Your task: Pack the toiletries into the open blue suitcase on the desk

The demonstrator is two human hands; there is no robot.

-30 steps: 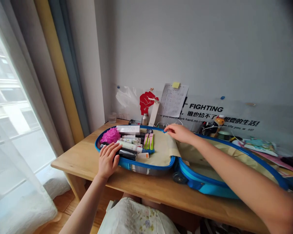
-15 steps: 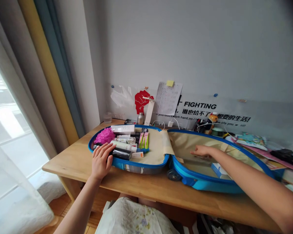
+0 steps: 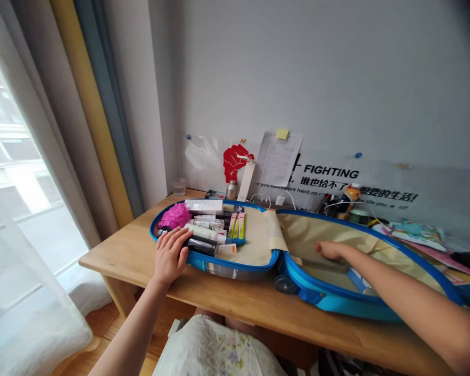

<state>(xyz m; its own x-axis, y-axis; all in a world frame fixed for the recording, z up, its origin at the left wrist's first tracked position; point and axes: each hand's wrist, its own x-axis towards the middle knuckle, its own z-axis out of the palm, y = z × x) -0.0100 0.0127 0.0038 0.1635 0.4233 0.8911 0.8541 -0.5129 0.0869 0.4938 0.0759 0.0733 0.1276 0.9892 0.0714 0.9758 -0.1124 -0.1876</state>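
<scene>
A blue suitcase (image 3: 235,263) lies opened flat on a wooden desk (image 3: 254,305). Its left half holds a pink bath sponge (image 3: 176,215), a white box (image 3: 203,205), several tubes and bottles (image 3: 206,233) and pink-green sticks (image 3: 237,226). My left hand (image 3: 170,255) lies open on the near rim of that half, fingers touching a dark bottle. My right hand (image 3: 329,249) is down inside the right half, on its beige lining (image 3: 317,235); its fingers are partly hidden behind the rim. A blue-white box (image 3: 358,280) lies in that half beside my forearm.
Curtains and a window (image 3: 27,172) stand at the left. On the wall hang a paper sheet (image 3: 278,159), a red fist sticker (image 3: 235,162) and black lettering. Small bottles, cables and papers (image 3: 415,232) crowd the desk's back and right. My lap is below the desk edge.
My right hand left the far edge of the beige flap and went down into the suitcase's right half. My left hand stayed on the left half's rim.
</scene>
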